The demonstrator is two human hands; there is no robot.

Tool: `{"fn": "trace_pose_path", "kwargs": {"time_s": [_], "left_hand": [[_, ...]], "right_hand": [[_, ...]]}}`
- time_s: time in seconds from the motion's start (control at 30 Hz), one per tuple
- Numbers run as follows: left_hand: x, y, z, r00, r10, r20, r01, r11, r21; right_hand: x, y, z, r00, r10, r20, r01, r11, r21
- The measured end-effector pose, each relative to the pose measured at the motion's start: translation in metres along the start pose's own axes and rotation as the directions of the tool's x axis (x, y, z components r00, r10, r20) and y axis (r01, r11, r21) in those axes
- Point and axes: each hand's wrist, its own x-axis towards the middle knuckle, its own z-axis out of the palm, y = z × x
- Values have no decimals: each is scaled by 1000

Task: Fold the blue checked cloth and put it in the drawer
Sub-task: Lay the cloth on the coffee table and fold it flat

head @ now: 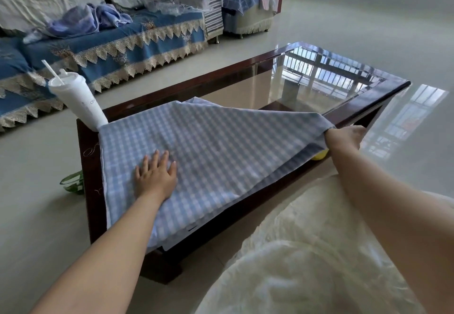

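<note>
Step in hand: a fold of the blue checked cloth (216,156) on the glass-topped coffee table (368,100), as I judge it; the right-hand end is raised and looks ready to be carried over toward the left.
Doing it well: the flat hand should keep the lower layers pinned so they do not slide on the glass; the raised end should travel low and taut, its edges laid square over the edges beneath, then be smoothed from the middle outward. The pinning hand will probably have to slip out from under the arriving layer.
Left hand (156,173): palm down, fingers straight and slightly spread, pressing the cloth near the table's left end; it grasps nothing. The forearm reaches in from the near side.
Right hand (346,137): at the table's near rail toward the right, fingers curled round a bunched corner of the cloth, lifting it clear of the glass; the arm is stretched almost straight.
Cloth: spread over the left half of the table, already in more than one layer at the near edge, which overhangs the rail.
Cup with straw (76,100): stands at the table's far left corner, touching the cloth's edge; a careless tug could tip it.
Yellow object (320,155): just under the raised end, mostly hidden.
Drawer: not in view.
</note>
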Motion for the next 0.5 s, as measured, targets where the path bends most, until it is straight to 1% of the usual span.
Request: {"fn": "trace_pose_path", "kwargs": {"time_s": [0.03,0.07,0.1,0.13,0.17,0.2,0.23,0.3,0.37,0.43,0.5], "left_hand": [[0,1,-1,1000,-2,13,2,1000,15],[1,2,-2,1000,-1,26,0,999,33],[3,5,-6,999,1,48,-4,998,59],[6,7,-12,997,1,77,-7,996,84],[11,11,-19,995,6,96,-17,993,115],[17,18,-27,996,29,90,-42,988,151],[24,26,-35,995,75,61,-85,981,177],[44,48,-49,980,201,-11,-197,968,159],[66,73,-60,950,310,-36,-306,948,87],[88,96,-69,933,356,-58,-357,934,-5],[109,114,-78,934,348,-84,-353,933,-61]], "right_hand": [[0,0,-3,997,42,72,-53,984,172],[1,0,-5,981,106,163,-155,933,325],[-1,1,-6,948,179,262,-286,840,461],[-6,2,-8,899,230,373,-418,704,574],[-9,4,-6,843,247,477,-527,557,642],[-16,3,-4,809,232,540,-580,466,668],[-25,2,-2,788,198,583,-602,446,662],[-47,-1,8,765,129,631,-598,506,622],[-69,5,27,767,104,633,-544,628,556],[-84,20,49,783,127,610,-485,738,469],[-90,40,63,813,168,558,-431,818,381]]}}
